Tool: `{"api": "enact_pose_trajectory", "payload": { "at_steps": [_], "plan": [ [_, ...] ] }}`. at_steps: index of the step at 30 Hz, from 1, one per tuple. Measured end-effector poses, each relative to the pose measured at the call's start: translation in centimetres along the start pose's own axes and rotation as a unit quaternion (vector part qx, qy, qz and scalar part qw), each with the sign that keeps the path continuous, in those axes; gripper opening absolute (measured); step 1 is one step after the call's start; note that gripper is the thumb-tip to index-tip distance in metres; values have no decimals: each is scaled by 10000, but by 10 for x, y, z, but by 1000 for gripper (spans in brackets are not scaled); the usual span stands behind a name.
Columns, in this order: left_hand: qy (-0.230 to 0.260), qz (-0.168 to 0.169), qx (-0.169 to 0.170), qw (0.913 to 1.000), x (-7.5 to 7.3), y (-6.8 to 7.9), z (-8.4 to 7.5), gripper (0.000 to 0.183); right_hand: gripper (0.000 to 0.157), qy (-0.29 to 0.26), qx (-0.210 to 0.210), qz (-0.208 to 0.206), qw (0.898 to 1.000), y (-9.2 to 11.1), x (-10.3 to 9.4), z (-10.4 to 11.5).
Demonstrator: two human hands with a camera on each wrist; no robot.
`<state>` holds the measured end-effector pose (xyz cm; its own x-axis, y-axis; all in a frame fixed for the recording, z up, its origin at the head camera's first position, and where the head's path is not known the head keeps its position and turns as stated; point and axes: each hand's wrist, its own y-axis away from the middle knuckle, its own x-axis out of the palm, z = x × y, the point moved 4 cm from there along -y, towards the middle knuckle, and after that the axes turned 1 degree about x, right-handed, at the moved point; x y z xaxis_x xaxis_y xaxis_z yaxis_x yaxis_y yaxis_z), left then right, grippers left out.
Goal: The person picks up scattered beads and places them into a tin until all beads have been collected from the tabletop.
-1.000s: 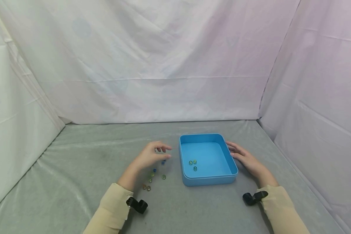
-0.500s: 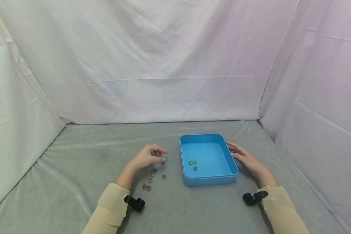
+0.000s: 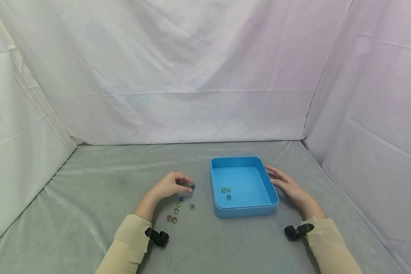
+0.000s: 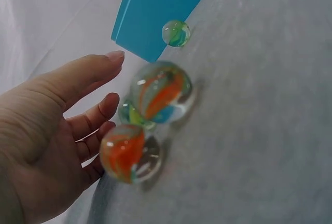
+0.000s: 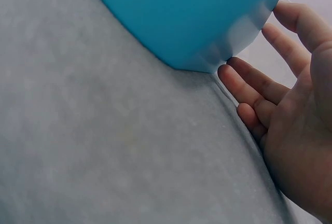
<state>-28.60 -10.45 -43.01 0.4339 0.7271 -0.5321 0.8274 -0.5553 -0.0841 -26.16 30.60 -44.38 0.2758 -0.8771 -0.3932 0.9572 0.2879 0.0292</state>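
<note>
My left hand (image 3: 171,185) is low over the cloth. Its thumb and index finger are at a dark blue marble (image 3: 193,186), a gap showing between the fingertips. That marble cannot be made out in the left wrist view. Another blue marble (image 3: 181,199) lies beneath the hand. Nearer to me are green-yellow marbles (image 3: 192,207) and two orange-swirled marbles (image 4: 129,154). A square blue box (image 3: 244,212), without a lid, stands to the right with three greenish marbles (image 3: 228,197) inside. My right hand (image 3: 292,190) rests its extended fingers against the box's right side.
Grey cloth (image 3: 205,243) covers the table, with a few wrinkles on the left. White curtains (image 3: 178,76) close off the back and both sides. Each sleeve carries a small black wrist camera (image 3: 157,236).
My left hand has shifted left and slightly down, lowering its fingertips to the far blue marbles and narrowing the gap between them. My right hand and the box have stayed in place.
</note>
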Motion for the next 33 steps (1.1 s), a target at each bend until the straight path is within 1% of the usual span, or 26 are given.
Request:
{"api": "enact_pose_trajectory", "payload": {
  "at_steps": [7, 11, 15, 20, 24, 28, 33],
  "plan": [
    [44, 182, -10, 9998, 0, 1, 3, 23, 56, 1, 45, -14, 10000, 0, 1, 0],
    [50, 247, 52, 9997, 0, 1, 3, 21, 57, 7, 60, -24, 10000, -1, 1, 1],
    [42, 268, 41, 9996, 1, 0, 5, 19, 57, 16, 68, -36, 10000, -1, 1, 1],
    [43, 241, 15, 9997, 3, 0, 8, 18, 57, 22, 70, -25, 10000, -1, 1, 0],
    [-37, 181, 26, 9998, 4, 0, 7, 16, 57, -11, 49, -3, 10000, -1, 1, -1],
    [-150, 132, -50, 9998, 4, 0, 6, 15, 57, -26, 29, -1, 10000, -2, 0, -1],
    [-147, 114, -111, 9998, 4, -1, 6, 14, 57, 23, 13, -19, 10000, -2, 0, -2]
  ]
}}
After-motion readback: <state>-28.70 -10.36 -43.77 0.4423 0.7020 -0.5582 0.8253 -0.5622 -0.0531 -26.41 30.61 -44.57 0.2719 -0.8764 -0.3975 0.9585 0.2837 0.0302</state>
